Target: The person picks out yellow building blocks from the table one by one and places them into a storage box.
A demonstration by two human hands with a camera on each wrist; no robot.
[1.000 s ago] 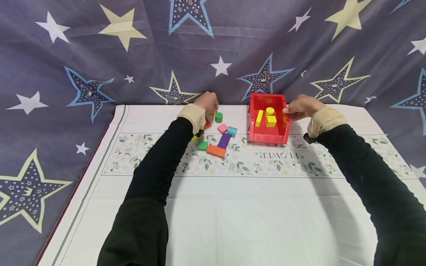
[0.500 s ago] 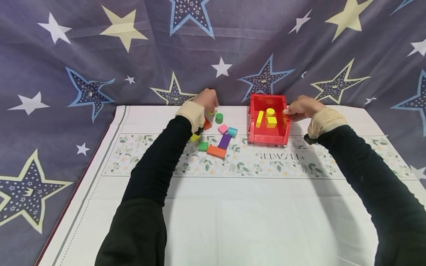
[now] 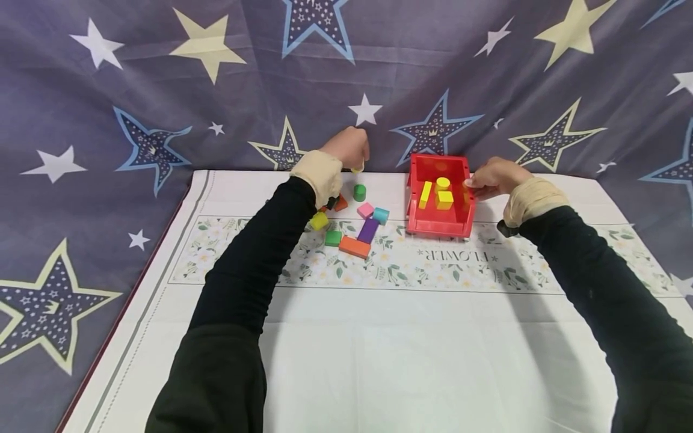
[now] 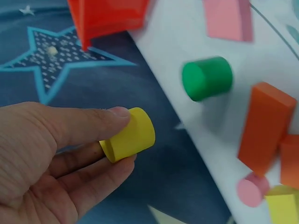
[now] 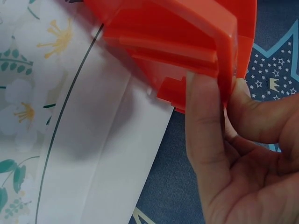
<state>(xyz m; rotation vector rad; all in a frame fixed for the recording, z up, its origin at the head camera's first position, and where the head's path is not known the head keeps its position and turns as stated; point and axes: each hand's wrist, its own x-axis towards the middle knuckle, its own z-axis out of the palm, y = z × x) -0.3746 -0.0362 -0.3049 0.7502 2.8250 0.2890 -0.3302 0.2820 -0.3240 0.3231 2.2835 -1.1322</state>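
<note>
My left hand (image 3: 349, 147) pinches a yellow cylinder block (image 4: 133, 135) between thumb and fingers, raised at the table's far edge. Below it a green cylinder block (image 3: 360, 192) stands on the cloth. My right hand (image 3: 498, 175) grips the right side wall of a red bin (image 3: 440, 227), thumb and fingers on either side of that wall in the right wrist view. Inside the bin lie a yellow stick-shaped block (image 3: 425, 195), a yellow cylinder (image 3: 443, 183) and a yellow cube-like block (image 3: 444, 200).
Loose blocks lie left of the bin: pink (image 3: 365, 210), light blue (image 3: 381, 215), purple (image 3: 368, 230), orange (image 3: 354, 247), green (image 3: 332, 238) and yellow (image 3: 319, 221). More orange blocks (image 4: 266, 128) and a pink cylinder (image 4: 252, 189) show in the left wrist view. A starred curtain (image 3: 227, 108) hangs behind.
My left hand has risen from among the blocks and moved slightly right, with the yellow cylinder in its fingers. The right hand stays on the red bin.
</note>
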